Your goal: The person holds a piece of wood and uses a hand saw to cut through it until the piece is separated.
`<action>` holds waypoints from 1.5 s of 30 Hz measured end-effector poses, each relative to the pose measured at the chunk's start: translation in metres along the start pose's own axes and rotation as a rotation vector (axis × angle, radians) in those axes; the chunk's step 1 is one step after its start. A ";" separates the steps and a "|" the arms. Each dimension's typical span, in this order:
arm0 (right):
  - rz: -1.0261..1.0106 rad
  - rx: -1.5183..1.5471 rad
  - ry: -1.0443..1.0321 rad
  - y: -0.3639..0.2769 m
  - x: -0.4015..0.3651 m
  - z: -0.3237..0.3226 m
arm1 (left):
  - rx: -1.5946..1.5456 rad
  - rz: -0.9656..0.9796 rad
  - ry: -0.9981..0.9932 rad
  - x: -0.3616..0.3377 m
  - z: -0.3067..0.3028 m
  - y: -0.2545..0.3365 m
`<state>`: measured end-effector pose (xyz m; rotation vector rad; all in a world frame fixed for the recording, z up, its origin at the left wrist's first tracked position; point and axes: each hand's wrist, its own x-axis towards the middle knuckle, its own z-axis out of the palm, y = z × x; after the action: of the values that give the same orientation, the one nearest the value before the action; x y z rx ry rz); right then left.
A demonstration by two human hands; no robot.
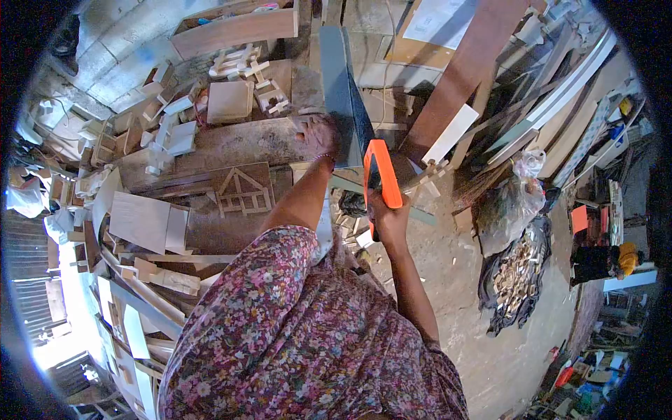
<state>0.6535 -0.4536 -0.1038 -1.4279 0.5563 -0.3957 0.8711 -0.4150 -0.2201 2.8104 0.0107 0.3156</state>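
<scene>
My right hand (389, 215) is wrapped around the orange handle (384, 171) of a handsaw. Its dark blade (359, 115) points away from me, along the right edge of a long blue-grey board (334, 77). The board lies lengthwise over the worn wooden bench (245, 143). At the board's left edge, my left hand (318, 136) grips it near its close end, with the fingers partly blurred. A small house-shaped frame of wooden strips (243, 192) lies on a panel below my left forearm.
Small wooden pieces (161, 133) crowd the bench to the left, beside a wooden tray (234, 33). A brown plank (465, 77) leans at the right, near stacked long strips (567, 84). A dark bag of wood offcuts (518, 276) sits on the floor.
</scene>
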 end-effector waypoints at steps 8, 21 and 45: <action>-0.097 -0.117 -0.035 0.028 0.006 -0.010 | -0.100 0.030 -0.047 -0.002 -0.010 0.008; -0.153 -0.174 -0.002 0.033 0.002 -0.003 | -0.242 0.002 0.055 -0.017 -0.004 0.017; -0.128 0.080 0.001 0.046 0.049 0.006 | -0.215 0.141 0.013 -0.016 -0.003 0.017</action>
<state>0.6933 -0.4712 -0.1554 -1.3906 0.4459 -0.5152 0.8543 -0.4308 -0.2152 2.6006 -0.2068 0.3449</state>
